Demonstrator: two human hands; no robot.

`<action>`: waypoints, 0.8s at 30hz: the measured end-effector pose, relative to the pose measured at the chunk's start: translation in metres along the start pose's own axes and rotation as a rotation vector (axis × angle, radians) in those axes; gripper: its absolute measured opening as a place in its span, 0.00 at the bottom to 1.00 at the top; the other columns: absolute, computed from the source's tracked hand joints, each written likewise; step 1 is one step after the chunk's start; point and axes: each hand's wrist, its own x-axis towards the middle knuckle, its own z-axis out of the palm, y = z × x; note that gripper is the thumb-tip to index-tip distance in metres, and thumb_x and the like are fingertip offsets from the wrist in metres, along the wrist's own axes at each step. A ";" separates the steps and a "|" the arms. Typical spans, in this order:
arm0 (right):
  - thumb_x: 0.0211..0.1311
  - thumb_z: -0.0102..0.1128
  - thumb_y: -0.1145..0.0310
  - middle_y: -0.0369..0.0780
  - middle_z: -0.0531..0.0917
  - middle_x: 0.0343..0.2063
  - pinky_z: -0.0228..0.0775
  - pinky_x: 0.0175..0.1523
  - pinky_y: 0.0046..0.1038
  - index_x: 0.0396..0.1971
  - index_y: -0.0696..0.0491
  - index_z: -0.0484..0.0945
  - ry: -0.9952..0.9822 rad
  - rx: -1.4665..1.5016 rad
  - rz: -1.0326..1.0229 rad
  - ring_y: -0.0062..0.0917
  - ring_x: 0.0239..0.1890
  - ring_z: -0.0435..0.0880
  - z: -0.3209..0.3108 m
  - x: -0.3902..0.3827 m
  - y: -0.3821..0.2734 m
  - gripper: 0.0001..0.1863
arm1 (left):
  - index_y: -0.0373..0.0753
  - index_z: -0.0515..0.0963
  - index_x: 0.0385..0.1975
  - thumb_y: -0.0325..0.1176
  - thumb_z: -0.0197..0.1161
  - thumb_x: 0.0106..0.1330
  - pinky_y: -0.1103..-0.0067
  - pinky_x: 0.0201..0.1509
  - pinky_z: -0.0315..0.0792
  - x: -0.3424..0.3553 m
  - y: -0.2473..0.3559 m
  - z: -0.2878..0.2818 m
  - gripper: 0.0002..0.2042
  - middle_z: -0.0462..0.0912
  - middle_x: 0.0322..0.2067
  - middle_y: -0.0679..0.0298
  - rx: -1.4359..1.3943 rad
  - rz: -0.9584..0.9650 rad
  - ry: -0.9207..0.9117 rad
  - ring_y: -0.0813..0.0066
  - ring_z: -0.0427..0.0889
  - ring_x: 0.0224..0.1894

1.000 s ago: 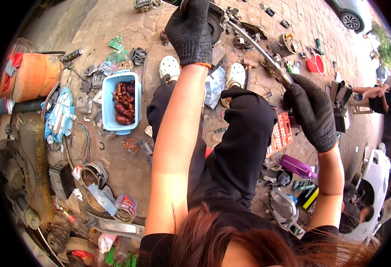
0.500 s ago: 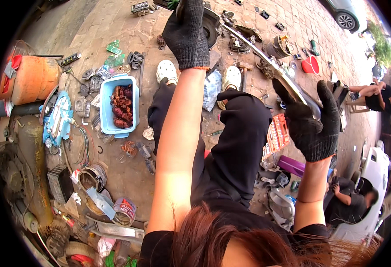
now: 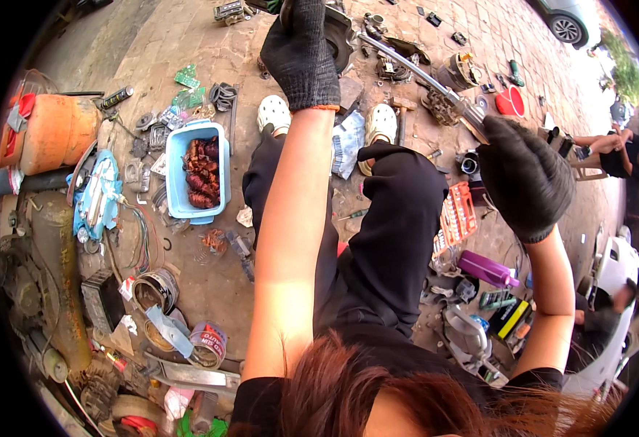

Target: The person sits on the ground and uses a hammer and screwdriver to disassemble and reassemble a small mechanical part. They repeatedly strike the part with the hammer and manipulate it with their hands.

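My left hand (image 3: 303, 62), in a black knit glove, is closed at the top edge beside a dark round metal part (image 3: 340, 40). What its fingers wrap is partly cut off by the frame. On the right, my gloved right hand (image 3: 527, 178) is closed around the near end of a long chrome wrench bar (image 3: 421, 74). The bar slants up and left, with its far end close to the round part. Whether the two join cannot be made out.
At left, a light blue tub (image 3: 176, 175) holds reddish-brown coils near an orange gas cylinder (image 3: 61, 132). An orange socket set (image 3: 456, 218), a purple case (image 3: 487, 268) and a red bucket (image 3: 509, 102) lie right. Scattered parts and tins surround my legs; two people are at far right.
My right hand has gone from open, fingers spread beside the bar, to closed around its end. It moved a little right and down. My left hand has barely shifted.
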 end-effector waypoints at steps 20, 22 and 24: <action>0.59 0.61 0.62 0.38 0.82 0.26 0.69 0.28 0.24 0.46 0.54 0.78 0.045 0.046 0.269 0.23 0.22 0.77 0.006 0.001 -0.001 0.17 | 0.42 0.80 0.27 0.41 0.67 0.60 0.90 0.16 0.52 0.000 -0.005 -0.002 0.10 0.73 0.17 0.77 -0.001 0.081 -0.021 0.92 0.65 0.15; 0.68 0.46 0.50 0.36 0.78 0.22 0.56 0.19 0.16 0.53 0.57 0.72 -0.219 0.616 0.775 0.11 0.14 0.65 -0.004 0.007 -0.003 0.26 | 0.41 0.80 0.28 0.41 0.67 0.60 0.90 0.17 0.55 -0.002 -0.003 -0.005 0.10 0.74 0.19 0.76 0.026 0.049 -0.051 0.91 0.66 0.16; 0.70 0.36 0.45 0.39 0.77 0.20 0.50 0.14 0.14 0.50 0.58 0.73 -0.434 1.441 1.273 0.14 0.09 0.61 -0.004 -0.004 0.026 0.30 | 0.41 0.80 0.27 0.42 0.67 0.60 0.89 0.17 0.54 -0.003 -0.005 0.002 0.10 0.74 0.18 0.76 0.009 0.110 -0.040 0.91 0.66 0.15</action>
